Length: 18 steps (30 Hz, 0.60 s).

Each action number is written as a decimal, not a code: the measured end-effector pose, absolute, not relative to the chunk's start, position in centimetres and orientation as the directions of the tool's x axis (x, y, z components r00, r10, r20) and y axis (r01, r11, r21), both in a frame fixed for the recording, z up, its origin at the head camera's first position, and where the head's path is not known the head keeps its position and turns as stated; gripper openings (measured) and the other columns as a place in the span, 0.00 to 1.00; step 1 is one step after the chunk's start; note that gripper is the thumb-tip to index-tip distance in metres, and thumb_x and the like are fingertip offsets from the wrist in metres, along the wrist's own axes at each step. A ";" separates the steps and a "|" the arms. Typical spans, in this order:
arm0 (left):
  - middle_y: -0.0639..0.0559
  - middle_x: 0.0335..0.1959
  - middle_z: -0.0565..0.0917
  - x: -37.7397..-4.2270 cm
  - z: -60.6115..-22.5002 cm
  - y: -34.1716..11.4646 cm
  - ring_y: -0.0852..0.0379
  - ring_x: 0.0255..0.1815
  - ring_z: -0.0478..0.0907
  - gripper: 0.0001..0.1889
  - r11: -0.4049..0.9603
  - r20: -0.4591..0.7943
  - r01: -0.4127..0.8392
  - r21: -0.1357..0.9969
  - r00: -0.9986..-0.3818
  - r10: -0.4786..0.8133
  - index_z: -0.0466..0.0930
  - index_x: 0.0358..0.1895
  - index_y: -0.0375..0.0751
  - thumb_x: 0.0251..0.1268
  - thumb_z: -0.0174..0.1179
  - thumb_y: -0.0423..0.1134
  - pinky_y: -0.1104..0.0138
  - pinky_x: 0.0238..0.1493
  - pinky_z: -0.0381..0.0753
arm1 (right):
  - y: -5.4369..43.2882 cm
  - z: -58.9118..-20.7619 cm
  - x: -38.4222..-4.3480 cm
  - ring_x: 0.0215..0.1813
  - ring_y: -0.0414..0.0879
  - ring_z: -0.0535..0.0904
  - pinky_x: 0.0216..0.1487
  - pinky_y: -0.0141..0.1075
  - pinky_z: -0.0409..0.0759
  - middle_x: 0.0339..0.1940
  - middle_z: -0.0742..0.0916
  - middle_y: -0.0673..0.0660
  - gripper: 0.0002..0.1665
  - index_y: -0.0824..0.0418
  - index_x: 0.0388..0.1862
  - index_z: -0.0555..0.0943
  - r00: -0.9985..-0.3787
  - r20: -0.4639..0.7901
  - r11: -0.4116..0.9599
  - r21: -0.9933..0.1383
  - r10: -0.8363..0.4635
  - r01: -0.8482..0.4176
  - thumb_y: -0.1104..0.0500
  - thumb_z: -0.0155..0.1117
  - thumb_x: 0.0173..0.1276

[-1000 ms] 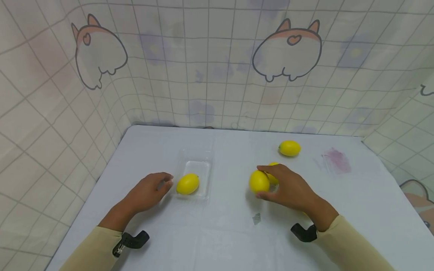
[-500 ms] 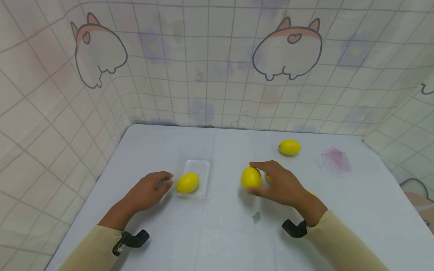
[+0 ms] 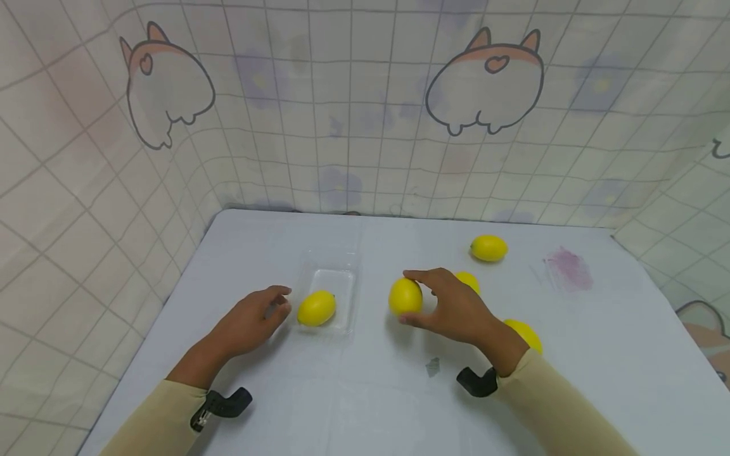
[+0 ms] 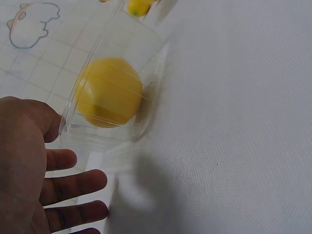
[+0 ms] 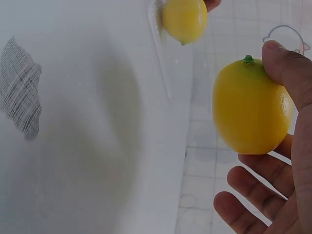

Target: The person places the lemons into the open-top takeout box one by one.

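Note:
A yellow lemon (image 3: 405,296) with a green stem nub is pinched between the thumb and fingers of my right hand (image 3: 453,309). In the right wrist view this lemon (image 5: 251,109) hangs above the white table, its shadow below. A clear plastic box (image 3: 333,278) stands left of it, with one lemon (image 3: 316,308) lying inside. My left hand (image 3: 248,324) is at the box's left side, fingers relaxed and slightly bent. The left wrist view has the thumb (image 4: 46,122) right at the box rim, the other fingers spread below it.
Three more lemons lie on the table: one at the back (image 3: 488,248), one behind my right hand (image 3: 469,281), one by my right wrist (image 3: 525,334). A pink stain (image 3: 567,269) marks the right side. Patterned cloth (image 3: 365,114) hangs around the table.
My right hand has carried its lemon leftward toward the clear box, uncovering more of the lemons behind it and by the wrist. The left hand has stayed in place.

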<state>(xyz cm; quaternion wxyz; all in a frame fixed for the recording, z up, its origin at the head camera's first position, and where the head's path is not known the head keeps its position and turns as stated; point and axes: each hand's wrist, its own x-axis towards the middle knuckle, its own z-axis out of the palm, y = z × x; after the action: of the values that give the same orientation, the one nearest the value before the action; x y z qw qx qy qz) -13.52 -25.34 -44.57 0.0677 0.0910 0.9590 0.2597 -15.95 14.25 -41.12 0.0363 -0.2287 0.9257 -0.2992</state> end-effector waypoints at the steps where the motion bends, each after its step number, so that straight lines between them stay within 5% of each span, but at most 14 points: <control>1: 0.45 0.59 0.82 -13.5 -44.6 -25.3 0.43 0.60 0.78 0.24 0.849 -0.084 0.138 0.510 -0.974 0.209 0.72 0.71 0.41 0.81 0.51 0.50 0.43 0.62 0.76 | 14.1 -41.2 -16.0 0.56 0.49 0.79 0.54 0.45 0.81 0.67 0.79 0.47 0.52 0.47 0.74 0.74 -0.893 0.067 0.715 -0.573 -0.446 -0.400 0.26 0.74 0.55; 18: 0.43 0.62 0.81 -13.5 -44.4 -25.4 0.40 0.65 0.75 0.24 0.845 -0.088 0.138 0.516 -0.973 0.212 0.73 0.70 0.40 0.81 0.51 0.50 0.41 0.65 0.72 | 11.2 -41.6 -16.4 0.54 0.47 0.78 0.51 0.43 0.81 0.65 0.79 0.46 0.51 0.41 0.74 0.73 -0.901 0.037 0.736 -0.563 -0.432 -0.376 0.25 0.74 0.53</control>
<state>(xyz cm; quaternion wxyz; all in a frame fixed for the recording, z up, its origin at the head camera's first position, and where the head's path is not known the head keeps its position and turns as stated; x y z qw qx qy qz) -13.50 -25.36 -44.42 0.0709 0.0915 0.9579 0.2627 -16.44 11.25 -41.57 0.0483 -0.2173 0.9305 -0.2911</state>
